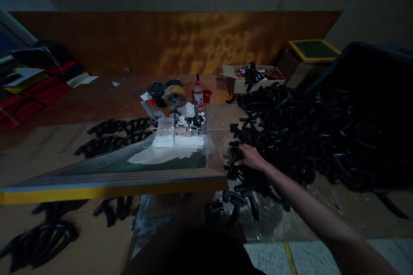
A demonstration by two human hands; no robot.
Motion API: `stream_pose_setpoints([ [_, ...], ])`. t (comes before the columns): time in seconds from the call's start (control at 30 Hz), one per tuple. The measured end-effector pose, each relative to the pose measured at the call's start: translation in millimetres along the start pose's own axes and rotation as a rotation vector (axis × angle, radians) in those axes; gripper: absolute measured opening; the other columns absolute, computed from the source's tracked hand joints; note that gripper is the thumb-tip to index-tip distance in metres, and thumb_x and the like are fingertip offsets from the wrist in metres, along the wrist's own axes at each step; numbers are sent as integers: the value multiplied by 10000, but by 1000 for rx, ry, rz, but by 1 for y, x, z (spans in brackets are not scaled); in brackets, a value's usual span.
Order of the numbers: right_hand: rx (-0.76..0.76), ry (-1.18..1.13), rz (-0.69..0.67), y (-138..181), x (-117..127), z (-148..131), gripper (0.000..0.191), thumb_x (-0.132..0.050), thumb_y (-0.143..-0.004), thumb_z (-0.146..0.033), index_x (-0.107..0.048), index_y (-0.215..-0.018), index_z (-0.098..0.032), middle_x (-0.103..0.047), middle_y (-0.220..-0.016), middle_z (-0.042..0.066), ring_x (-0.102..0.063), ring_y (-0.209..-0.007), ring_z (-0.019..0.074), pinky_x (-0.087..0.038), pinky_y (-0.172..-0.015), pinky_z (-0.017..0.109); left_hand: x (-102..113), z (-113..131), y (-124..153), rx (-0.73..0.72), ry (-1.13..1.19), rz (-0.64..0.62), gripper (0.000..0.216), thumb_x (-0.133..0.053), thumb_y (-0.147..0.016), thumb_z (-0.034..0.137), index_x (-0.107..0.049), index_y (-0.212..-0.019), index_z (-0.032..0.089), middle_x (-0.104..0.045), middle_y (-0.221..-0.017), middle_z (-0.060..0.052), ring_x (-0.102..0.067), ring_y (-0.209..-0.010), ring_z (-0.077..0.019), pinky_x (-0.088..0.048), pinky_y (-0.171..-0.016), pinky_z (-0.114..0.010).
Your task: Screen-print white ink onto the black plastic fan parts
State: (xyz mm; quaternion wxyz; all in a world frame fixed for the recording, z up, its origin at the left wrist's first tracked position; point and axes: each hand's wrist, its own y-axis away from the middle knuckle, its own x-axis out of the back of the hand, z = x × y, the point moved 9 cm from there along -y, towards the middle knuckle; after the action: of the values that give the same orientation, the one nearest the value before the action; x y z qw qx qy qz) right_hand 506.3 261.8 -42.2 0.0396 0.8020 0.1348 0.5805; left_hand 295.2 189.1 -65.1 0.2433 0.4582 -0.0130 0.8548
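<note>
My right hand [253, 157] reaches in from the lower right to the left edge of a big heap of black curved plastic handle-like parts [284, 137]. Its thumb and fingers are apart, over the dark pieces; I see no part clearly held. My left hand is not in view; the area below the frame is very dark. Left of my right hand, a screen-printing frame [112, 192] with a yellow edge stands tilted up. White ink [164, 155] lies on its mesh, beside a pale block-like squeegee [165, 131] and a metal clamp [193, 122].
Black parts lie in rows on cardboard at left [112, 142] and nearer [41, 240]. Behind the frame are a tape roll [176, 96], a clear bottle [198, 94] and a red cup [207, 96]. An open carton [254, 81] and a large black bin [371, 107] stand right.
</note>
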Motion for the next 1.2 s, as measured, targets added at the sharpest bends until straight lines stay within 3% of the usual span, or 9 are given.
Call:
stream_pose_setpoints([
  [0.13, -70, -116, 169, 8, 22, 12, 574, -841, -622, -480, -608, -1044, -169, -635, -1083, 106, -605, -1014, 278, -465, -835, 355, 16, -5, 21, 3, 69, 22, 361, -534, -893, 255, -676, -1224, 229, -664, -1303, -91, -590, -1223, -248, -443, -1075, -421],
  [0.23, -82, -94, 303, 21, 40, 7, 297, -677, -808, -462, -604, -883, -184, -637, -927, 78, -603, -878, 232, -465, -772, 326, 40, -21, 54, 25, 187, 76, 320, -514, -879, 267, -726, -1114, 216, -727, -1177, -87, -648, -1109, -249, -477, -1031, -416],
  [0.37, -34, -27, 500, 52, 59, -26, 321, -534, -902, -485, -650, -874, -187, -641, -1013, 129, -595, -976, 270, -467, -834, 360, 83, -66, 99, 72, 335, 243, 273, -579, -821, 346, -766, -994, 246, -750, -1107, -77, -657, -1073, -284, -515, -967, -441],
  [0.57, 8, -475, 326, 62, -6, -111, 134, -655, -824, -328, -681, -841, -198, -687, -834, 33, -652, -798, 208, -502, -766, 318, 135, -151, 145, 346, 612, 455, 469, -617, -741, 545, -737, -974, 157, -763, -954, -105, -700, -863, -268, -571, -779, -404],
  [0.73, 403, -552, 294, 56, -50, -235, 149, -597, -887, -194, -741, -927, -202, -698, -958, 57, -644, -926, 188, -499, -844, 316, 212, -153, 148, 280, 718, 675, 483, -646, -728, 574, -703, -952, 150, -732, -907, -75, -666, -780, -199, -548, -689, -305],
  [0.83, 462, -317, 286, 47, -68, -273, 307, -513, -922, -122, -740, -1107, -215, -678, -1041, 98, -611, -993, 200, -487, -868, 328, 260, -137, 143, 187, 757, 839, 424, -622, -781, 530, -682, -962, 152, -705, -853, -52, -638, -749, -169, -522, -677, -266],
  [1.0, 417, 61, 196, 41, -92, -282, 376, -584, -854, -108, -723, -1178, -238, -673, -1085, 119, -569, -1066, 264, -445, -941, 405, 296, -93, 121, -92, 914, 779, 464, -533, -857, 545, -686, -1003, 132, -610, -666, -12, -576, -609, -137, -487, -574, -236],
  [1.1, 339, -43, 203, 45, -81, -261, 393, -610, -807, -129, -730, -1162, -248, -668, -1153, 116, -582, -1075, 268, -447, -961, 404, 288, -90, 122, -99, 951, 697, 501, -510, -856, 566, -702, -1045, 143, -665, -744, -40, -599, -625, -146, -490, -559, -246],
  [1.2, 107, -316, 350, 46, -41, -202, 332, -598, -797, -193, -745, -1088, -255, -689, -1098, 92, -607, -1052, 281, -477, -943, 417, 263, -109, 141, 14, 833, 642, 535, -420, -894, 580, -736, -1024, 168, -731, -953, -80, -672, -852, -206, -541, -738, -304],
])
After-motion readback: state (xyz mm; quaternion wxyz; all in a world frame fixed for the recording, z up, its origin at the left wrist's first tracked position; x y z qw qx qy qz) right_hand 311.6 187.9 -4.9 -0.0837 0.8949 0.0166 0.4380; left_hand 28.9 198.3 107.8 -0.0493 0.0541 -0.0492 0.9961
